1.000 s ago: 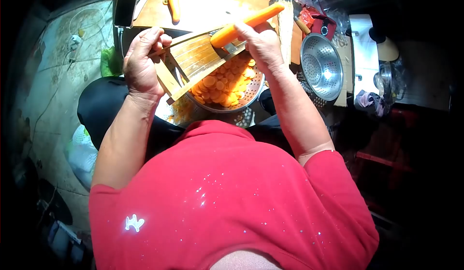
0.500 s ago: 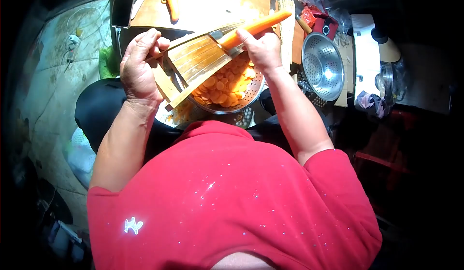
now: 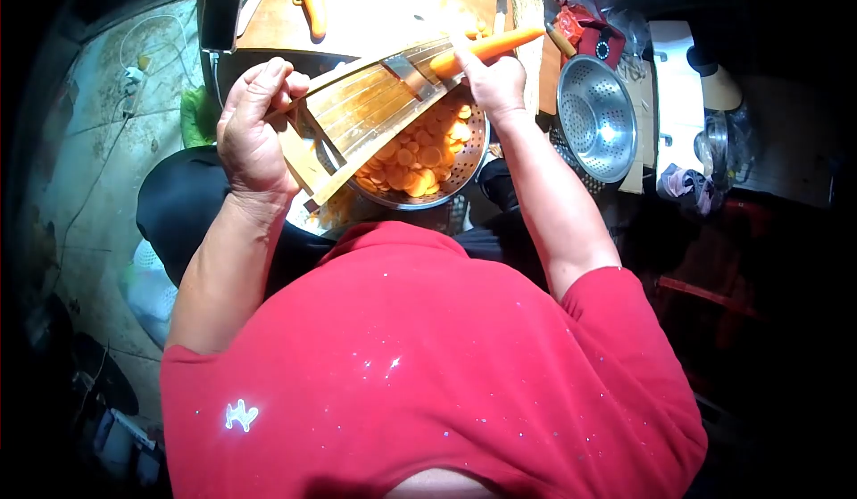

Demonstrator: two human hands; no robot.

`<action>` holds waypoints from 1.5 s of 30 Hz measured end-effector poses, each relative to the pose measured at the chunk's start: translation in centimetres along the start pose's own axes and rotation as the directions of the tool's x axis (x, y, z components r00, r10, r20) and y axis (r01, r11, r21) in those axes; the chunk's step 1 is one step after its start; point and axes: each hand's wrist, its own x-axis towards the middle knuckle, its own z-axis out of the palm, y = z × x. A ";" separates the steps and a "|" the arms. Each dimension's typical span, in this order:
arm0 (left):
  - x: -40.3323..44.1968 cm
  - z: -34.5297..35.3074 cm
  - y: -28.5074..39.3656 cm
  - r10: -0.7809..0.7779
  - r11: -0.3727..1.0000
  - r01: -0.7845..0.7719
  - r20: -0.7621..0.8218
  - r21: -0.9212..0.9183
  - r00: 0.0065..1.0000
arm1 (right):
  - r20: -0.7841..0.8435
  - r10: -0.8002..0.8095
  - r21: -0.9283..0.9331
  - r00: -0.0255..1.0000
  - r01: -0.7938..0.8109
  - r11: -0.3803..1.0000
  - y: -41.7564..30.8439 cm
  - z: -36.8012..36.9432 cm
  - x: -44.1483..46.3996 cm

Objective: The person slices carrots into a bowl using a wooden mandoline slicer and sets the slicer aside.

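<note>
My left hand (image 3: 257,124) is closed around the near end of a wooden mandoline slicer (image 3: 364,106), which slants up to the right. In my right hand (image 3: 496,86) is a carrot (image 3: 492,45), gripped with the thumb along it. Its cut end lies against the upper part of the slicer, just past the metal blade (image 3: 406,75). Below the slicer sits a metal colander (image 3: 480,154) holding many round carrot slices (image 3: 412,156). The slicer's frame hides part of the colander and slices.
Another carrot (image 3: 312,1) lies on the wooden table (image 3: 272,28) ahead. At the right stands an empty metal colander (image 3: 596,120) beside a straw brush (image 3: 528,19) and a red bag (image 3: 603,45). A dark upright screen (image 3: 223,6) is at the table's left edge.
My right hand and the carrot have slid up and to the right along the slicer, away from its blade. The left hand keeps its hold on the slicer, almost unmoved.
</note>
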 end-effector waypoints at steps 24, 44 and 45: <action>-0.1 -0.4 -0.1 0.010 0.999 -0.010 -0.010 0.033 1.000 | -0.001 -0.030 0.168 1.000 0.030 0.985 -0.3 1.6 -1.1; 0.1 -0.7 -0.1 -0.004 1.000 0.004 0.002 0.030 1.000 | 0.196 -0.067 0.147 0.978 0.038 0.988 -1.4 2.5 -3.0; 0.1 -0.8 -0.1 -0.002 1.000 0.001 0.024 0.017 1.000 | 0.129 -0.030 0.222 0.991 0.000 0.975 -0.6 2.5 -1.8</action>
